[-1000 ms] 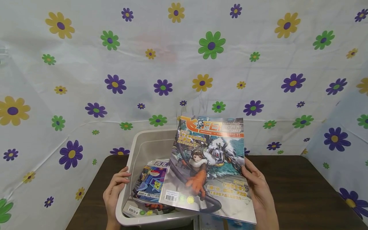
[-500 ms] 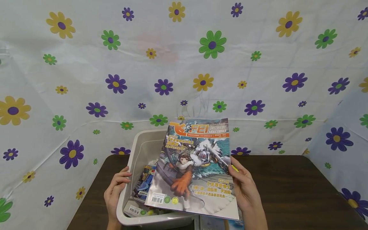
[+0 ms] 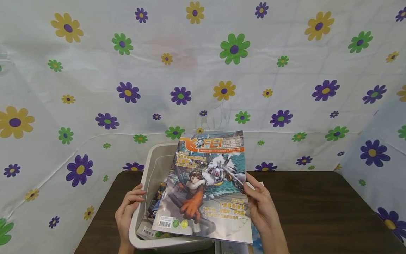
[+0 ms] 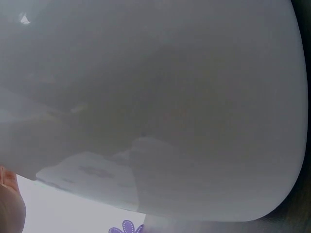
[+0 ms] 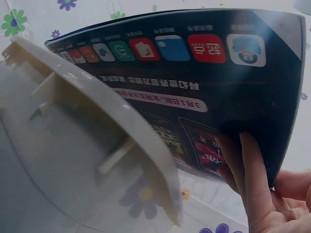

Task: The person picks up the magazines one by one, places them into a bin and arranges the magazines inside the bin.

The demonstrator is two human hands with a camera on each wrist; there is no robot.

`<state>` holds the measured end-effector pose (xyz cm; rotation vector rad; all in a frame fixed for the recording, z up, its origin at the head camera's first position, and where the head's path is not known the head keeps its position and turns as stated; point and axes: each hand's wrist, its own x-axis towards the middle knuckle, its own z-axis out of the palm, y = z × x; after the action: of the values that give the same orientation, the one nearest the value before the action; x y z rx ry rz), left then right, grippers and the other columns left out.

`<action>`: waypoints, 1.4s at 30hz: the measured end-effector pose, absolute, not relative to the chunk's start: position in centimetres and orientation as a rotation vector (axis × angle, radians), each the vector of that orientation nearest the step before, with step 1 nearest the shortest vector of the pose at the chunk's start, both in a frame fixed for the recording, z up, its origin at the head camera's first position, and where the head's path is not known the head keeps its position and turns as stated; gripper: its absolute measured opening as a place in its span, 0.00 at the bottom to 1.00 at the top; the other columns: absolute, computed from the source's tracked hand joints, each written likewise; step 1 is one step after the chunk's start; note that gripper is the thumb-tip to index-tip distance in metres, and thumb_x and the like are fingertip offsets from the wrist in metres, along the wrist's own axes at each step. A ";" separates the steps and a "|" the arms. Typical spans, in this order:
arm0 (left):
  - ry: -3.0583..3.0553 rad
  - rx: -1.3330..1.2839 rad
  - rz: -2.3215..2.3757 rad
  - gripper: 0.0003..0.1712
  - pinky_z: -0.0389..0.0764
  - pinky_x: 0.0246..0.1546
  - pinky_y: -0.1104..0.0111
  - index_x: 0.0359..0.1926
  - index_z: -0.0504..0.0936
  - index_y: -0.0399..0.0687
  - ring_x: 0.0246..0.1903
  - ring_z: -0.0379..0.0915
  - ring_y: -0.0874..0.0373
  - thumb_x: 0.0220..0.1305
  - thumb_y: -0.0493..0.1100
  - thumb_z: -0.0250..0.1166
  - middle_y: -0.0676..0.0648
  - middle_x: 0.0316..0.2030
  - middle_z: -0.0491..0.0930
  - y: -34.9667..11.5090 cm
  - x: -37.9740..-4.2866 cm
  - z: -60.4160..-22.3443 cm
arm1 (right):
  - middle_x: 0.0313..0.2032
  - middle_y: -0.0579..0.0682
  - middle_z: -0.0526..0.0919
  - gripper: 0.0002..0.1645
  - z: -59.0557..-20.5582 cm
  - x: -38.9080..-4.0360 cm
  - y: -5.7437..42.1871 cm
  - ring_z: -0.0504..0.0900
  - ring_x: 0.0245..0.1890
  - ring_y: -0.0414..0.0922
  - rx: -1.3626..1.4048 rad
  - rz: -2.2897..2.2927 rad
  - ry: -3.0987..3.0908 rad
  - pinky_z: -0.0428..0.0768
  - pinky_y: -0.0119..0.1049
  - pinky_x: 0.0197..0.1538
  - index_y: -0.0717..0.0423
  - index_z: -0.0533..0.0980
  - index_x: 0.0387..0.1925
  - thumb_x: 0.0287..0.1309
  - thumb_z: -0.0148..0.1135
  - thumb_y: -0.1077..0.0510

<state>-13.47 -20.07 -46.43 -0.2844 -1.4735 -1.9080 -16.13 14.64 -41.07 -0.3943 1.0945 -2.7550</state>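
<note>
Flowered backdrop (image 3: 190,76), magazine (image 3: 206,190) lengthwise forward, title (image 3: 211,143) farthest, pinched by right fingers (image 5: 254,174); left fingers (image 3: 134,198) gripping tub (image 3: 171,242)

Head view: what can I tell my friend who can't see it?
Right-hand fingers grip a colourful magazine that partly hides a pale bin with other magazines inside; left-hand fingers hold the bin's edge. Beyond are a dark table and a flowery white sheet.

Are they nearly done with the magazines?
Partly. Done: some magazines lie in the bin. In hand: the right grip holds another magazine partly over it, while the left grip holds the rim. Left, probably: lowering that one in, and maybe the blue item near the bin, mostly hidden.
</note>
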 end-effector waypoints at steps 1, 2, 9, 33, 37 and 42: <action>-1.468 -0.301 -1.903 0.18 0.70 0.65 0.69 0.30 0.76 0.22 0.63 0.73 0.53 0.68 0.22 0.39 0.49 0.42 0.85 -20.1 -13.5 -46.4 | 0.62 0.53 0.79 0.26 -40.9 -16.1 14.5 0.83 0.56 0.40 -0.362 -2.727 1.199 0.81 0.31 0.56 0.58 0.69 0.72 0.77 0.47 0.70; -1.459 -0.322 -1.902 0.18 0.70 0.65 0.69 0.30 0.76 0.22 0.64 0.73 0.52 0.68 0.21 0.38 0.48 0.42 0.85 -20.0 -13.5 -46.4 | 0.64 0.53 0.77 0.28 -40.7 -16.0 14.3 0.82 0.56 0.40 -0.328 -2.678 1.356 0.81 0.30 0.56 0.60 0.65 0.75 0.78 0.49 0.67; -1.438 -0.376 -1.891 0.18 0.70 0.64 0.69 0.30 0.77 0.23 0.63 0.74 0.52 0.67 0.21 0.40 0.47 0.43 0.86 -19.9 -13.6 -46.3 | 0.69 0.60 0.74 0.31 -39.6 -15.7 14.0 0.75 0.68 0.55 -0.191 -2.143 2.313 0.75 0.48 0.67 0.59 0.64 0.76 0.80 0.51 0.50; -1.440 -0.392 -1.883 0.19 0.71 0.63 0.71 0.30 0.78 0.25 0.63 0.74 0.53 0.67 0.21 0.40 0.46 0.43 0.86 -20.1 -13.7 -46.4 | 0.56 0.64 0.84 0.27 -39.7 -15.7 13.5 0.86 0.55 0.57 -0.223 -2.128 2.208 0.85 0.43 0.53 0.69 0.73 0.66 0.78 0.54 0.53; -1.441 -0.390 -1.879 0.19 0.71 0.62 0.71 0.30 0.78 0.24 0.63 0.75 0.53 0.67 0.20 0.40 0.45 0.43 0.86 -20.3 -13.8 -46.6 | 0.55 0.63 0.85 0.26 -39.7 -15.7 13.5 0.87 0.54 0.56 -0.191 -2.128 2.223 0.85 0.45 0.53 0.68 0.74 0.65 0.77 0.56 0.52; -1.432 -0.419 -1.872 0.19 0.72 0.62 0.72 0.31 0.78 0.23 0.63 0.74 0.53 0.67 0.20 0.40 0.45 0.43 0.86 -20.4 -13.9 -46.8 | 0.54 0.62 0.86 0.26 -39.6 -15.6 13.7 0.88 0.52 0.54 -0.162 -2.129 2.217 0.85 0.43 0.53 0.67 0.75 0.63 0.77 0.56 0.51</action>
<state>-13.86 -20.42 -46.77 -0.4192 -1.4324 -1.8723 -15.58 13.67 -39.58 -0.1619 2.2172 -2.1290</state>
